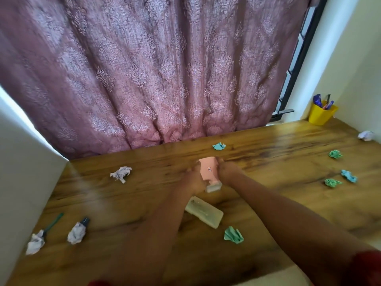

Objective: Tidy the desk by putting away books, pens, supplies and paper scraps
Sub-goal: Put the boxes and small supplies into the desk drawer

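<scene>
On the bench, far left of the pink box, I see two white wads and a teal pen. Another white wad lies nearer the box. My left hand and right hand grip the box from either side, fingers curled round it; it is pale pink with a small label and a whitish end. Just below it lies a pale green case. Right of the box lie green and blue scraps; far right stands a yellow cup of pens.
</scene>
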